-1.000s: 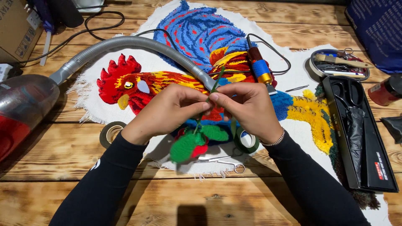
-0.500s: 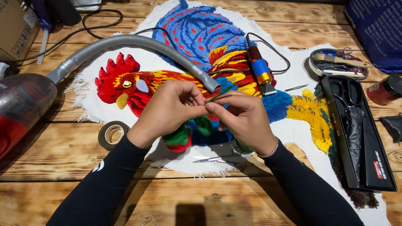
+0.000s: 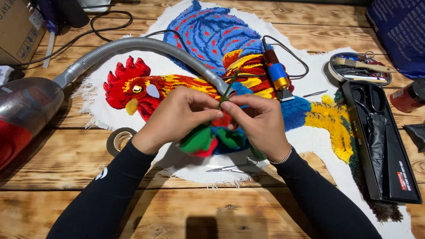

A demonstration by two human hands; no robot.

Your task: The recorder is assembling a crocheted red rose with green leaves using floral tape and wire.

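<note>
A tufted rooster rug (image 3: 208, 40) in red, blue, yellow and green lies on a wooden table. Over its middle, my left hand (image 3: 177, 117) and my right hand (image 3: 261, 121) meet fingertip to fingertip. Both pinch a thin green yarn strand (image 3: 229, 88) that sticks up at a slant between them. Under the hands lie the rug's green and red patches (image 3: 197, 141). Small metal scissors (image 3: 228, 168) rest on the rug's white backing just below my right wrist.
A grey vacuum hose (image 3: 146, 44) curves across the rug to a red vacuum body (image 3: 22, 115) at the left. A blue and gold trimmer (image 3: 276, 75), a tape roll (image 3: 118, 139), a black scissors case (image 3: 380, 141) and a tray with a brush (image 3: 361, 66) surround the rug.
My hands stay together over the rug's middle. The fingertips have shifted slightly, and the green strand now shows more plainly between them.
</note>
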